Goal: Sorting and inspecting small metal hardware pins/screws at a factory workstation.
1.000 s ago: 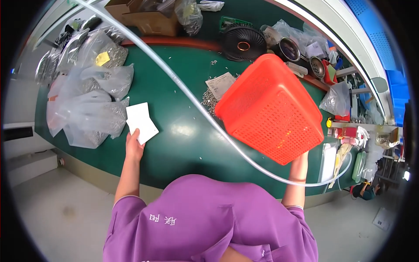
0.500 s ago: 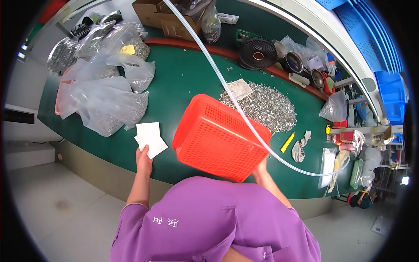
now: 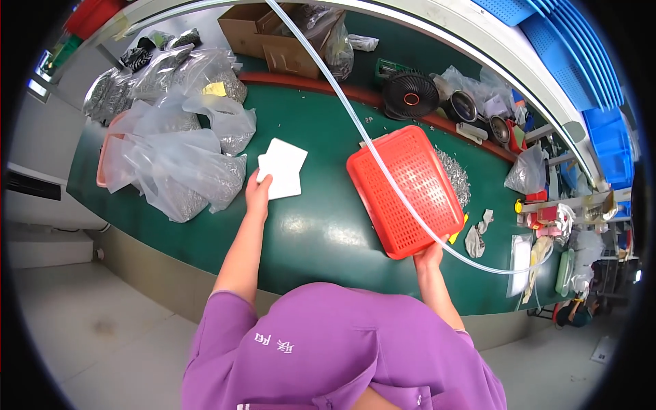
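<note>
My right hand [image 3: 429, 257] grips the near edge of the red mesh basket [image 3: 406, 189], which is tilted bottom-up just beyond my fingers; a pile of small metal parts [image 3: 456, 176] shows past its far rim; my left hand [image 3: 258, 193] pinches the white cards [image 3: 281, 168], lying on the green table [image 3: 321, 225]; clear bags [image 3: 181, 157] sit to their left; a clear tube [image 3: 355, 123] crosses over the basket.

A green-topped workbench [image 3: 321, 225] stands on a grey floor [image 3: 89, 328].

both hands [image 3: 258, 193] outstretched, gripping
</note>
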Motion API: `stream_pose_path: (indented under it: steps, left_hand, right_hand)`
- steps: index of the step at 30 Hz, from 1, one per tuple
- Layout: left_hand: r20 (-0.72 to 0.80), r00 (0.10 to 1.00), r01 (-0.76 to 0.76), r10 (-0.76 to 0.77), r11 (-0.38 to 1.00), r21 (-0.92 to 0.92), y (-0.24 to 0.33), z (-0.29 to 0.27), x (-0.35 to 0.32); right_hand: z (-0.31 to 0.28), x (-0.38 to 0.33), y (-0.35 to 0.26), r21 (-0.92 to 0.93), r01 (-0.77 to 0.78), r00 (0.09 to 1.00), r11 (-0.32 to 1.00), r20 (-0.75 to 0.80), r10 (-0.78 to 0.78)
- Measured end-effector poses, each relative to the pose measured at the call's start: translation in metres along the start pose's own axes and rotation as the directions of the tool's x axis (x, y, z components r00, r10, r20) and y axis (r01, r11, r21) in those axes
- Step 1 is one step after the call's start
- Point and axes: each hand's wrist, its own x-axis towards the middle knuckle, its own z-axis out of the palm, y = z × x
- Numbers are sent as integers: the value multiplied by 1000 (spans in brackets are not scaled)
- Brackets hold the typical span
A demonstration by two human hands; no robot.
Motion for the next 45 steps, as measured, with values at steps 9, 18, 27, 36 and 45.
stream_pose_path:
  steps: [9, 18, 27, 36, 45]
  left_hand:
    - [205, 858, -488, 472, 619, 615, -16, 28, 143]
    - [384, 764, -645, 519, 593, 481, -32, 122, 138]
    - [162, 773, -631, 613, 721, 286, -22, 164, 177]
    - [279, 879, -438, 386, 885, 155, -24, 151, 168]
    - [651, 742, 653, 158, 49, -756, 63, -8, 22]
  right_hand:
    - [-38, -32, -30, 53, -32, 999, 998, -24, 33]
    - [2, -52, -51, 86, -36, 998, 996, -52, 40]
    - [-19, -47, -54, -43, -16, 1000, 999, 11, 17]
    - [-12, -47, -34, -106, 26, 997, 994, 78, -18]
    - [25, -47, 1, -209, 16, 977, 978, 210, 29]
